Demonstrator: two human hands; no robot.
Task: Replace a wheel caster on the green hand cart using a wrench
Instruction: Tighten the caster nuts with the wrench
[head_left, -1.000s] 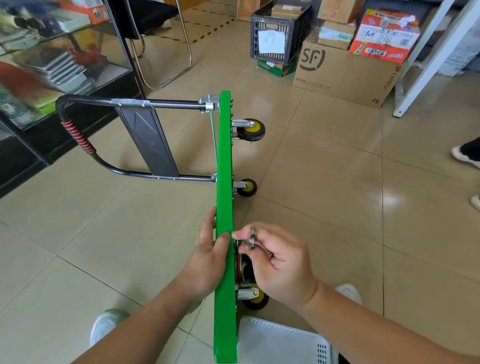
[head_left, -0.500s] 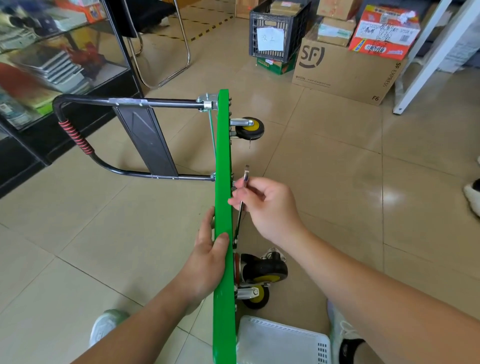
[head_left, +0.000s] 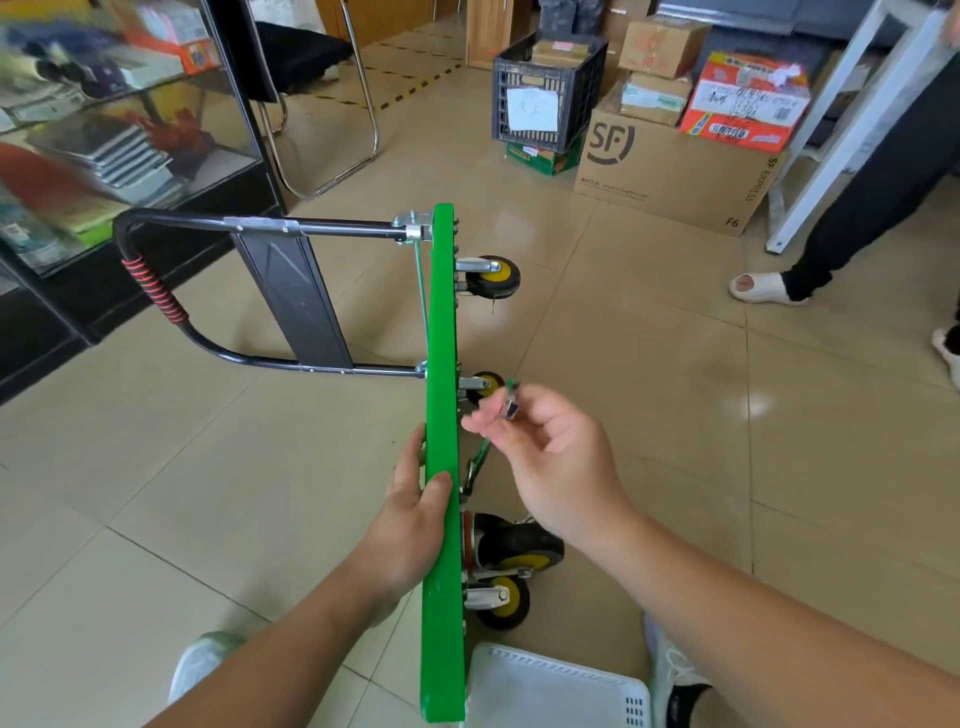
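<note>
Head view, cart: green hand cart (head_left: 441, 322) on edge, a strip up mid-frame, wheels to its right.
Left hand: my left hand (head_left: 410, 525) grips its edge, thumb over.
Right hand: my right hand (head_left: 556, 467) pinches the wrench (head_left: 482, 454) — blurred, slanting down-left.
Caster: big caster (head_left: 524, 545) lower centre, just below the wrench's lower end (right hand nearer).

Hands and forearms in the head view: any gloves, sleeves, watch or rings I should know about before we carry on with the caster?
No gloves: the left hand and the right hand are both bare. The left forearm and right forearm are bare too, with no sleeve edge in frame. No watch, band or ring shows on either side, though the right hand is partly motion-blurred.
</note>
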